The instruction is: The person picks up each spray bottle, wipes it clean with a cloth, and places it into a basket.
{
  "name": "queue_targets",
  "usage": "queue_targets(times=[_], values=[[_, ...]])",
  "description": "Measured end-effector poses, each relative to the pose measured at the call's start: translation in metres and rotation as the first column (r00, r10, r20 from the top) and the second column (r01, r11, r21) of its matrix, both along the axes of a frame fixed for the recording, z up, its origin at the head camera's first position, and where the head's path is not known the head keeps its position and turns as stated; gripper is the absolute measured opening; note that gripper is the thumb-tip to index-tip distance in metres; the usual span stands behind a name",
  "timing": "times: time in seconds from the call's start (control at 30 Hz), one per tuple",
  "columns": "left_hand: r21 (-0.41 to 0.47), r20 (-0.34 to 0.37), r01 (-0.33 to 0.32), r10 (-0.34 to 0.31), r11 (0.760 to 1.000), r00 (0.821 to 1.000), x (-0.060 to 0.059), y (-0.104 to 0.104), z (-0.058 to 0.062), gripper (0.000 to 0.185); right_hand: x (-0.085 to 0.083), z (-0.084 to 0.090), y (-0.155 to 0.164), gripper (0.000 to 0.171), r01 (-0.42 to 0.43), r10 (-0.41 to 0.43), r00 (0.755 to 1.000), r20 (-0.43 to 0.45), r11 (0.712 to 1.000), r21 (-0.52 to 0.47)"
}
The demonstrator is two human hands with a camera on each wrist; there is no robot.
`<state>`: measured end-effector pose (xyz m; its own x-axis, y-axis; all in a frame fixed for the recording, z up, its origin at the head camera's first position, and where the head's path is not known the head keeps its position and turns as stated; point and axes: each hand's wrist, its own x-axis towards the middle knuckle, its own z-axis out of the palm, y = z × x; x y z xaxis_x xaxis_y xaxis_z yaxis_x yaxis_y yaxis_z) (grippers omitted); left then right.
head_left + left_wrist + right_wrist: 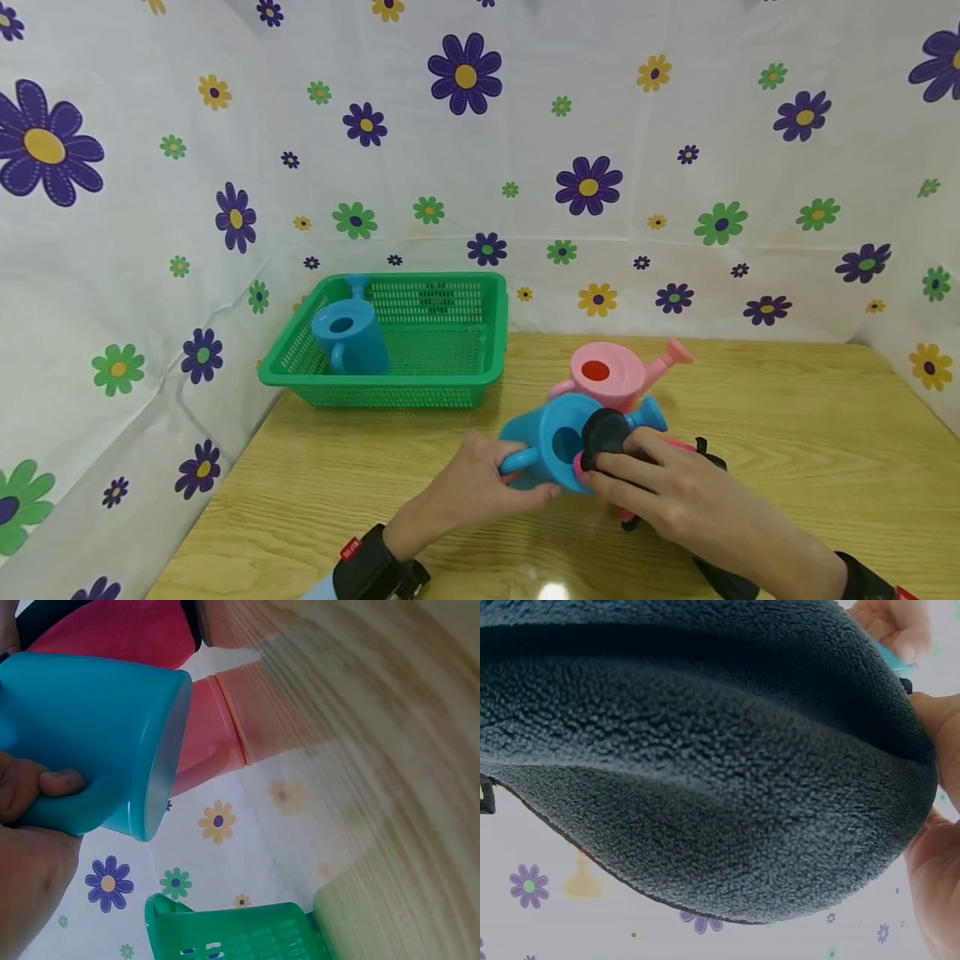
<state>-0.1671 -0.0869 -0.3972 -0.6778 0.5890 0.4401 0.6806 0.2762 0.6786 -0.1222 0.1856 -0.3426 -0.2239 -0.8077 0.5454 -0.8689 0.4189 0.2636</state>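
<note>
My left hand (pixel 476 485) grips the handle of a blue watering can (pixel 528 429), which is tilted above the table with its opening toward me. In my right hand (pixel 678 492) is a cloth (pixel 606 433), dark grey and fluffy on one side and pink on the other. The fingers hold a bunched part of it against the can near the opening and spout. The cloth (pixel 705 810) hangs down and fills most of the right wrist view. Just behind the held can stands a pink watering can (pixel 615 375), partly hidden.
A green basket (pixel 382 392) stands at the back left of the wooden table (pixel 360 475). Inside its left end is another blue watering can (pixel 356 337). A white flowered sheet (pixel 525 142) hangs behind the table and along its sides.
</note>
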Motion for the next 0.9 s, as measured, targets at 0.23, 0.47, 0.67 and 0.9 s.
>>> queue_targets(times=[0.23, 0.47, 0.67, 0.9], values=[[-0.038, -0.141, 0.076, -0.080, 0.996, 0.987, 0.002, 0.004, -0.003, 0.047, -0.006, -0.001, 0.004, 0.047, 0.067, -0.067, 0.998, -0.008, 0.997, -0.034], [-0.117, -0.220, 0.117, -0.141, 0.986, 0.965, 0.007, 0.006, -0.005, 0.039, -0.009, 0.003, 0.002, 0.071, 0.176, -0.174, 0.982, 0.067, 0.984, -0.035], [-0.119, -0.198, 0.114, -0.136, 0.986, 0.971, 0.010, 0.005, -0.005, 0.038, -0.010, 0.004, -0.001, 0.069, 0.222, -0.218, 0.972, 0.089, 0.974, -0.043], [-0.134, -0.218, 0.082, -0.110, 0.988, 0.970, 0.011, 0.004, -0.005, 0.037, -0.014, 0.002, 0.001, 0.038, 0.212, -0.195, 0.964, 0.180, 0.974, -0.085]])
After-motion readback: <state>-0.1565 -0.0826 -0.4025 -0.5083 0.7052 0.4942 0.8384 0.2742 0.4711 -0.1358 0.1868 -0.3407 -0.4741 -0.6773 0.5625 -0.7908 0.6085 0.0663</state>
